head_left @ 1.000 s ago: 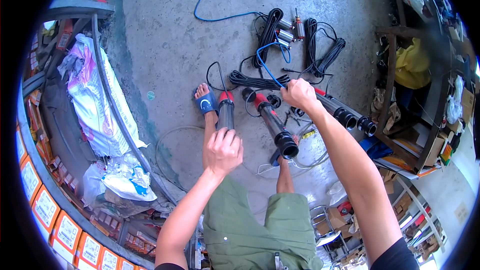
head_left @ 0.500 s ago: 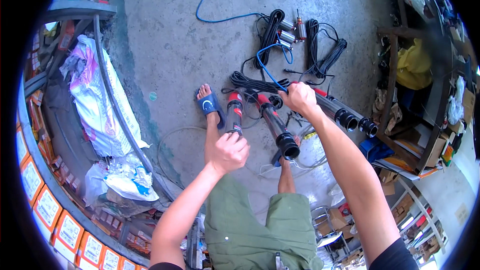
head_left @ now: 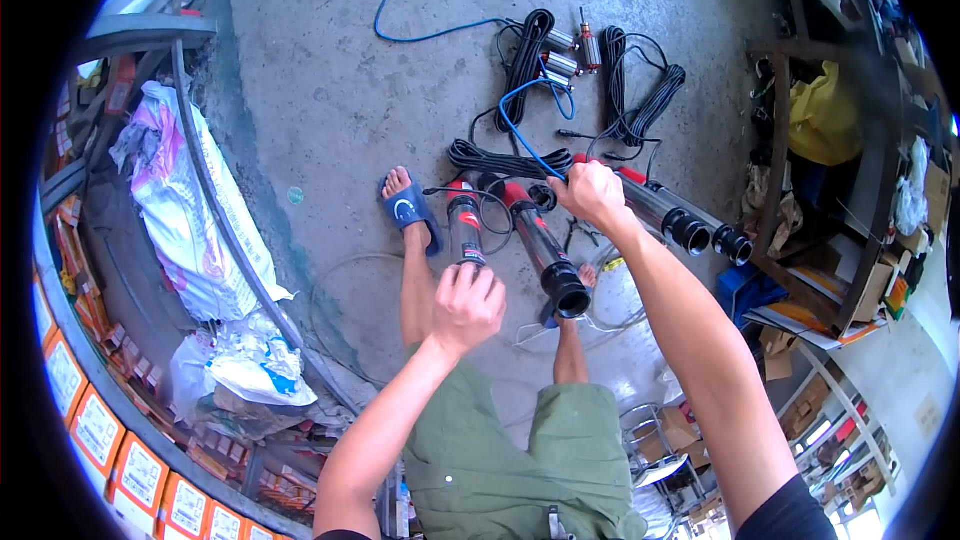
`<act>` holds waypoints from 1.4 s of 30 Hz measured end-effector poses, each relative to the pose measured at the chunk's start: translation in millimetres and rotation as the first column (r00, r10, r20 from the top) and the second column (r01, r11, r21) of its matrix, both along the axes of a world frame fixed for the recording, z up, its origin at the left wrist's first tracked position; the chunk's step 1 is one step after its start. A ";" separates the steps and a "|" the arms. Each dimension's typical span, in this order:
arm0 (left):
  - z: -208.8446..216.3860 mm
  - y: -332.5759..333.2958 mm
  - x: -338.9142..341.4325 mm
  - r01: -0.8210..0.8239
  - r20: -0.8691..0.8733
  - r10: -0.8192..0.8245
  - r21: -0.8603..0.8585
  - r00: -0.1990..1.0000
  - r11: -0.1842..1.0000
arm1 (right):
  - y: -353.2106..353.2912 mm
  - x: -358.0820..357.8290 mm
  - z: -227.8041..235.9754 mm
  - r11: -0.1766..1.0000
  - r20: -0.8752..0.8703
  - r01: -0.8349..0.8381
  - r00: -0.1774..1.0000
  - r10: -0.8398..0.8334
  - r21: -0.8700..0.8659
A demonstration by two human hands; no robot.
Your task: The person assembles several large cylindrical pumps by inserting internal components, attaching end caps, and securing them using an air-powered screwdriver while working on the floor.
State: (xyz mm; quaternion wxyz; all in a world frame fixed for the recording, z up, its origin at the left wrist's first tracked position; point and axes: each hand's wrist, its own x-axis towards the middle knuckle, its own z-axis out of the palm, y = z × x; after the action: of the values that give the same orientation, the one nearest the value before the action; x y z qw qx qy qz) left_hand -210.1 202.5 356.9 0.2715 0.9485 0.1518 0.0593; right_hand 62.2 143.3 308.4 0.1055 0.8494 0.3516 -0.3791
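My left hand (head_left: 468, 310) is closed over the near end of a grey cylindrical tool body with a red far end (head_left: 464, 224). Its fingers cover that end. A thin blue hose (head_left: 525, 146) runs into my right hand (head_left: 595, 194), which is closed around its end; whatever else sits inside the fist is hidden. Between my hands lies another dark cylinder (head_left: 545, 255) with a red far end and an open black near mouth. Two more cylinders (head_left: 690, 225) lie right of my right hand, black rings at their near ends. A coiled black cable (head_left: 505, 161) lies just beyond the cylinders.
Farther off are black cable bundles (head_left: 640, 100) and several metal rotors (head_left: 590, 48). My sandalled foot (head_left: 411, 208) stands left of the cylinders. A metal rack with white sacks (head_left: 205, 200) runs along the left, cluttered shelves (head_left: 825, 120) along the right. Orange-and-white boxes (head_left: 98, 427) line the lower left.
The view has shifted slightly, so the floor items appear a little farther left. My left hand has turned slightly on the cylinder's end. My right hand stays closed at the blue hose.
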 end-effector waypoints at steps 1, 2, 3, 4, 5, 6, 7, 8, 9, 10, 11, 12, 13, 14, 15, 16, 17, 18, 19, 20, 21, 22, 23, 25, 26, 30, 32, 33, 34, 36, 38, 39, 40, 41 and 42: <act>0.5 0.3 -0.5 -0.006 0.012 0.006 0.005 1.000 1.000 | 0.3 -0.1 0.7 1.000 -0.010 0.014 1.000 -0.014 -0.005; 3.6 1.2 1.5 -0.012 0.027 0.012 0.008 1.000 1.000 | -0.9 0.7 0.8 1.000 -0.017 0.029 0.999 -0.029 -0.012; 6.2 1.9 3.0 -0.018 0.041 0.017 0.011 0.999 1.000 | -2.2 1.2 0.2 1.000 -0.017 0.030 0.999 -0.030 -0.009; 7.7 2.4 3.1 -0.025 0.035 0.025 -0.004 0.999 1.000 | -3.4 1.6 -0.5 1.000 -0.017 0.030 0.999 -0.031 -0.006; 9.2 2.6 1.8 -0.033 0.029 0.033 -0.020 0.999 0.999 | -4.5 1.5 -0.4 0.999 -0.018 0.031 0.999 -0.031 -0.004; 10.3 2.6 0.5 -0.040 0.023 0.041 -0.036 0.999 0.999 | -5.7 1.6 -0.1 0.999 -0.020 0.038 0.999 -0.038 -0.009; 11.0 2.5 -0.5 -0.035 0.021 0.035 -0.042 0.999 0.999 | -6.8 1.8 0.2 0.999 -0.022 0.044 0.999 -0.045 -0.014; 12.0 2.9 -1.3 -0.030 0.020 0.031 -0.047 0.999 0.998 | -7.3 2.2 0.5 0.999 -0.024 0.050 0.998 -0.051 -0.017; 12.9 3.0 -1.8 -0.025 0.019 0.026 -0.052 0.999 0.998 | -8.7 2.3 -1.0 0.999 -0.022 0.052 0.998 -0.052 -0.016; 14.1 2.6 -1.9 -0.025 0.018 0.026 -0.054 1.000 0.998 | -10.4 2.3 -3.2 0.998 -0.019 0.053 0.998 -0.053 -0.015; 15.2 2.1 -2.1 -0.025 0.019 0.027 -0.055 0.999 0.998 | -10.2 2.2 -3.3 0.998 -0.016 0.053 0.998 -0.053 -0.015; 15.6 2.0 -2.0 -0.027 0.019 0.028 -0.057 0.999 0.998 | -10.3 2.0 -3.2 0.998 -0.014 0.053 0.998 -0.054 -0.018; 15.5 2.3 -1.8 -0.029 0.020 0.030 -0.055 0.999 0.998 | -10.5 1.6 -2.8 0.998 -0.013 0.053 0.998 -0.054 -0.021; 15.5 2.4 -1.4 -0.033 0.021 0.034 -0.053 0.999 0.998 | -10.0 1.7 -1.4 0.998 -0.011 0.051 0.999 -0.052 -0.024; 15.5 2.4 -1.1 -0.037 0.022 0.039 -0.052 0.999 0.998 | -9.2 1.8 0.0 0.998 -0.026 0.052 0.998 -0.052 -0.028; 15.2 2.0 -1.0 -0.039 0.022 0.040 -0.050 0.999 0.998 | -8.0 2.0 1.2 0.998 -0.041 0.051 0.998 -0.053 -0.033; 14.7 2.6 -0.1 -0.040 0.023 0.041 -0.046 0.999 0.998 | -5.2 3.3 2.6 0.998 -0.055 0.052 0.997 -0.053 -0.035; 14.6 3.3 0.9 -0.042 0.024 0.043 -0.041 0.999 0.998 | -0.8 4.3 3.0 0.995 -0.072 0.086 0.993 -0.090 -0.057; 15.5 4.0 1.6 -0.048 0.016 0.049 -0.055 0.999 0.997 | 5.5 4.5 2.2 0.990 -0.088 0.120 0.988 -0.126 -0.079; 17.5 4.3 3.0 -0.056 0.007 0.057 -0.068 0.998 0.996 | 14.0 5.0 1.9 0.983 -0.103 0.151 0.982 -0.161 -0.100; 19.6 4.7 4.4 -0.063 0.000 0.063 -0.083 0.998 0.995 | 31.0 4.4 10.9 0.982 -0.148 0.152 0.975 -0.168 -0.111; 21.7 5.2 6.2 -0.086 -0.016 0.085 -0.107 0.996 0.990 | 47.7 -0.3 17.8 0.988 -0.162 0.130 0.976 -0.143 -0.088; 23.1 5.9 7.7 -0.105 -0.027 0.102 -0.136 0.994 0.985 | 65.9 -5.6 30.7 0.988 -0.172 0.140 0.974 -0.149 -0.064; 24.6 8.3 9.0 -0.134 -0.094 0.118 -0.189 0.989 0.973 | 93.3 -14.2 52.0 0.990 -0.217 0.134 0.968 -0.123 0.037; 25.2 8.7 8.9 -0.150 -0.149 0.120 -0.214 0.982 0.965 | 101.2 -17.8 60.0 0.987 -0.250 0.115 0.965 -0.084 0.114; 28.3 14.8 11.2 -0.109 -0.204 0.075 -0.161 0.976 0.981 | 114.6 -19.0 105.6 0.867 -0.478 0.213 0.877 0.034 0.451; 23.8 14.6 7.5 -0.114 -0.186 0.085 -0.150 0.979 0.982 | 119.8 -11.6 122.8 0.859 -0.653 0.371 0.755 -0.057 0.354; 20.9 14.1 6.2 -0.118 -0.177 0.092 -0.144 0.980 0.983 | 120.9 -6.5 126.4 0.849 -0.728 0.440 0.678 -0.099 0.294; 18.0 13.7 5.8 -0.138 -0.151 0.117 -0.135 0.982 0.981 | 122.0 -1.1 125.7 0.849 -0.763 0.455 0.639 -0.101 0.269; 14.4 12.0 4.6 -0.168 -0.100 0.157 -0.121 0.983 0.978 | 120.0 12.0 122.6 0.845 -0.827 0.491 0.551 -0.112 0.213; 10.3 13.1 7.0 -0.163 -0.067 0.155 -0.122 0.986 0.979 | 105.0 29.7 87.8 0.896 -0.286 -0.017 0.945 0.160 0.444; 7.3 13.8 7.8 -0.165 -0.054 0.160 -0.119 0.986 0.979 | 108.5 34.9 76.2 0.953 -0.075 -0.034 0.995 0.059 0.301; 5.7 12.5 8.7 -0.189 -0.061 0.183 -0.110 0.981 0.976 | 112.9 40.7 67.2 0.988 0.156 -0.012 0.988 -0.012 0.151; 5.8 10.7 8.9 -0.217 -0.067 0.211 -0.101 0.975 0.971 | 114.0 50.2 60.4 0.983 0.197 -0.022 0.980 -0.015 0.182; 5.9 7.5 10.4 -0.242 -0.073 0.235 -0.092 0.969 0.966 | 110.2 64.2 58.2 0.977 0.237 -0.030 0.971 -0.022 0.213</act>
State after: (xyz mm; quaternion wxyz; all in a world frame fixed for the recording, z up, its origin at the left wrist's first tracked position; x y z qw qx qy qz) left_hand -199.7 209.9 362.9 0.3048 0.9099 0.2759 0.0545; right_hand 126.4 253.5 366.6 0.0551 0.8943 0.3772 -0.2343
